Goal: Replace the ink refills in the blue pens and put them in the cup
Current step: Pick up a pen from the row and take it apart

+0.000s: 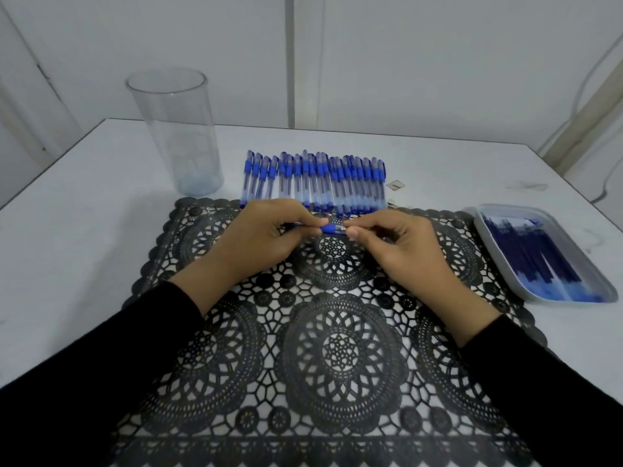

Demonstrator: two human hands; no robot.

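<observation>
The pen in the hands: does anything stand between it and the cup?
Nothing tall does. The pen is held over the mat; the cup stands back left, mouth open. Only the left end of the flat row of pens lies near that path.

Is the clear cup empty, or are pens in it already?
Empty: the cup stands upright, and nothing shows through its clear wall but a bluish tint at the base.
</observation>
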